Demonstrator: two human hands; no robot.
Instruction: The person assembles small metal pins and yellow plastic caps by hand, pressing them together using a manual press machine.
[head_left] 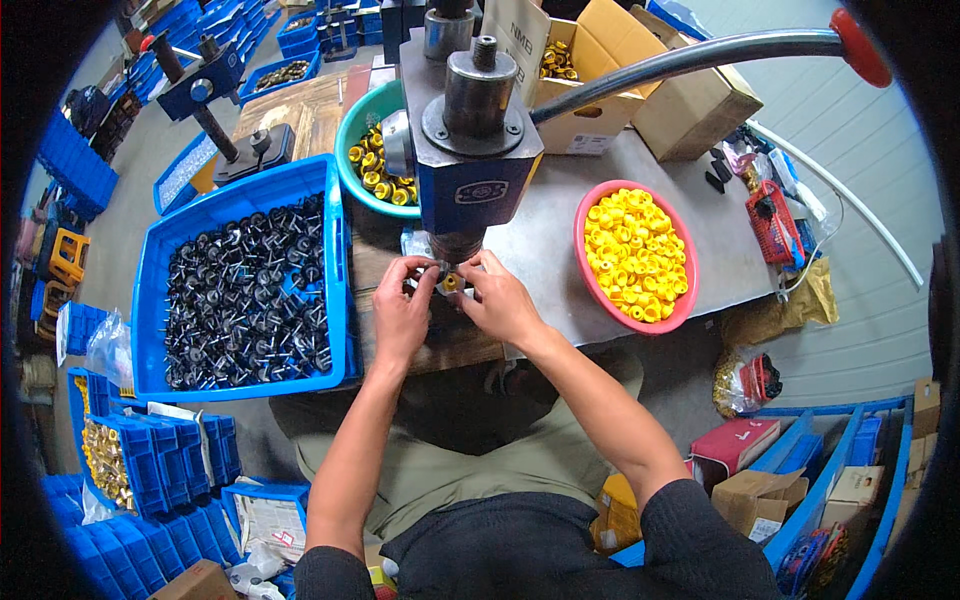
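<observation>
Both my hands meet beneath the ram of a dark blue hand press (pixel 480 195). My left hand (pixel 402 308) is closed, thumb against fingers, on something small that the fingers mostly cover. My right hand (pixel 500 302) pinches at a small yellow part (pixel 452 283) just under the ram. How the pieces between the fingertips fit together is hidden. Left of my hands stands a blue bin (pixel 142 300) full of black discs with metal pins (pixel 245 290). To the right, a pink bowl (pixel 684 310) holds many small yellow plastic caps (pixel 632 255).
Behind the press a green bowl (pixel 350 125) contains yellow-and-metal parts. The press's long lever (pixel 690 65) with its red knob (pixel 860 48) reaches over to the right, above cardboard boxes (pixel 690 110). A second press (pixel 205 85) stands far left. Blue crates (pixel 150 455) are stacked at lower left.
</observation>
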